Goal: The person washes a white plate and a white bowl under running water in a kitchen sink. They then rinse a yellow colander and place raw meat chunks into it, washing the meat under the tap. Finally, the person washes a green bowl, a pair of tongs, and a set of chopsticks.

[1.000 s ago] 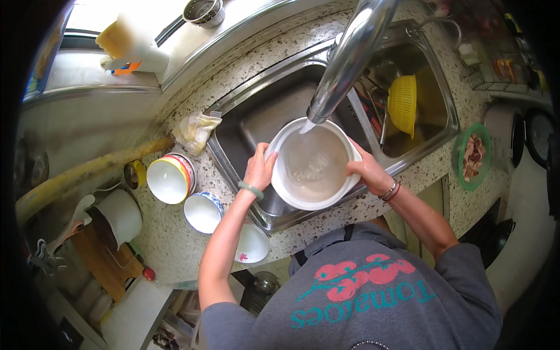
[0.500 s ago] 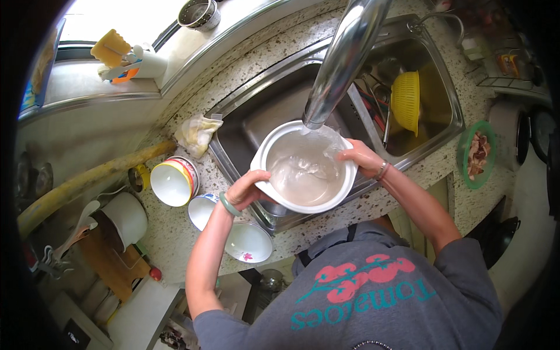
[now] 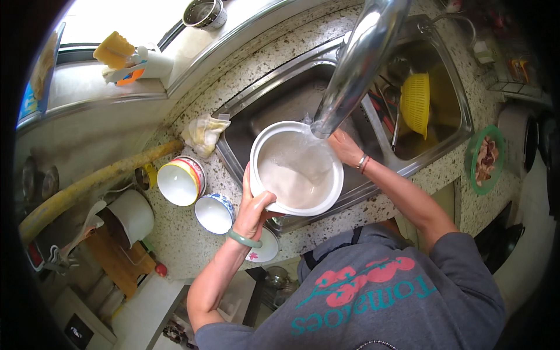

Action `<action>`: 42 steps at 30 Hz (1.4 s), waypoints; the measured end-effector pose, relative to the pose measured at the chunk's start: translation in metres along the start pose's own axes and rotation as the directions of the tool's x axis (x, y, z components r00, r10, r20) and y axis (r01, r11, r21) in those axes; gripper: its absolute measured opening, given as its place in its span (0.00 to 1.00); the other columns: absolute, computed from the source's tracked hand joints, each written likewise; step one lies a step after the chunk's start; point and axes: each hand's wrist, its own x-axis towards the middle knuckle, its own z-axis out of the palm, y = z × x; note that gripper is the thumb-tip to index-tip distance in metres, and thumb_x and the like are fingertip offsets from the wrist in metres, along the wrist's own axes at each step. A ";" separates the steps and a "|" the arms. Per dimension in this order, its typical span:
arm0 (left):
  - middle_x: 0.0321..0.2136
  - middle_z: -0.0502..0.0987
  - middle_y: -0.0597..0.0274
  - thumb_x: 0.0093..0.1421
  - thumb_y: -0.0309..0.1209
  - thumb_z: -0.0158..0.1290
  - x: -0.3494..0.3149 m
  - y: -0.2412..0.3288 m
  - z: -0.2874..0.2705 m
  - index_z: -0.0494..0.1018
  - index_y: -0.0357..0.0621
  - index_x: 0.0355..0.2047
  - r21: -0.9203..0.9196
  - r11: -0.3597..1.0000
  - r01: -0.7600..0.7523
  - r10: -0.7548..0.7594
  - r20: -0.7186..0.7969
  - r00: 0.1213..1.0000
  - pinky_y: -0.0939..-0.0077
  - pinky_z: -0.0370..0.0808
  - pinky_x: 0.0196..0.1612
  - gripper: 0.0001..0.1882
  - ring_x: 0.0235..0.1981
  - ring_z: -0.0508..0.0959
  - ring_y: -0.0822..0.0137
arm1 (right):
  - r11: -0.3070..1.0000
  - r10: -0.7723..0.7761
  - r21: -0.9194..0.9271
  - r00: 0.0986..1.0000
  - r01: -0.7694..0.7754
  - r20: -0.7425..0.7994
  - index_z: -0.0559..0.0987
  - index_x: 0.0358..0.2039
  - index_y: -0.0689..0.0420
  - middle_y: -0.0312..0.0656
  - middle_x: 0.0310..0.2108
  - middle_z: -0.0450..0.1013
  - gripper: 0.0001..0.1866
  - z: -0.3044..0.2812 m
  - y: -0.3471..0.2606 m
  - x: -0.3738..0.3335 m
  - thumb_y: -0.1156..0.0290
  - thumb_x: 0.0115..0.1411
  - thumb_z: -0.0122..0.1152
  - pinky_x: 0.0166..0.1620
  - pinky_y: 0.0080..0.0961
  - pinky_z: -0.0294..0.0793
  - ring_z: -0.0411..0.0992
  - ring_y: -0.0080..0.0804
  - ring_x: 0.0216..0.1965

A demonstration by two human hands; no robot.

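Note:
My left hand (image 3: 255, 207) is closed on the lower left side of a round white pot (image 3: 255, 163), its thumb over the rim. The pot tilts above the left basin of the steel sink (image 3: 280, 105), and clear water moves inside it. A thick chrome faucet (image 3: 359, 64) reaches over the pot's upper right rim. Beside that rim, just under the spout, is my right hand (image 3: 348, 149); its fingertips are partly hidden by the spout and the pot, so its grip does not show.
Left of the sink stand stacked bowls (image 3: 178, 184), a blue-patterned bowl (image 3: 214, 214) and a flower-marked bowl (image 3: 263, 245). A plastic bag (image 3: 204, 135) lies at the sink's corner. The right basin holds a yellow colander (image 3: 415, 105) and utensils. Meat pieces fill a green basket (image 3: 476, 181) on the right.
My right hand has left the pot's right rim and moved up and left beneath the spout. The pot has shifted slightly left and turned, with my left hand still on it.

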 end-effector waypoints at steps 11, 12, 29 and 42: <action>0.62 0.55 0.55 0.47 0.18 0.48 -0.003 -0.019 -0.005 0.36 0.52 0.69 -0.026 0.999 -0.047 0.047 0.000 0.999 0.73 0.67 0.54 0.50 0.59 0.62 0.64 | 0.955 -0.059 -0.272 0.974 0.119 0.220 0.71 0.35 0.60 0.53 0.29 0.72 0.18 -0.007 -0.016 0.033 0.55 0.64 0.50 0.36 0.39 0.68 0.71 0.53 0.33; 0.62 0.54 0.56 0.45 0.17 0.47 -0.002 -0.015 -0.009 0.38 0.51 0.68 0.003 1.000 0.001 -0.001 0.007 1.000 0.74 0.65 0.55 0.50 0.60 0.61 0.64 | 0.954 -0.189 -0.192 0.960 0.229 0.207 0.72 0.34 0.60 0.52 0.27 0.72 0.18 -0.011 0.000 0.027 0.55 0.64 0.49 0.35 0.39 0.68 0.71 0.53 0.33; 0.57 0.59 0.57 0.53 0.19 0.46 0.023 -0.041 -0.003 0.33 0.58 0.68 -0.100 0.994 -0.042 0.044 0.009 0.999 0.80 0.74 0.44 0.48 0.46 0.72 0.69 | 0.740 -0.523 -0.352 0.819 0.574 0.235 0.58 0.62 0.61 0.51 0.66 0.49 0.28 0.084 -0.093 0.019 0.62 0.65 0.45 0.67 0.42 0.42 0.42 0.43 0.69; 0.60 0.57 0.57 0.44 0.12 0.46 0.030 -0.033 -0.007 0.37 0.51 0.68 -0.059 0.955 -0.292 0.287 -0.073 0.955 0.81 0.72 0.40 0.52 0.45 0.70 0.68 | 0.285 0.218 -0.635 0.597 0.718 0.772 0.70 0.55 0.56 0.42 0.53 0.69 0.23 0.008 -0.049 0.007 0.59 0.62 0.47 0.62 0.33 0.57 0.63 0.36 0.58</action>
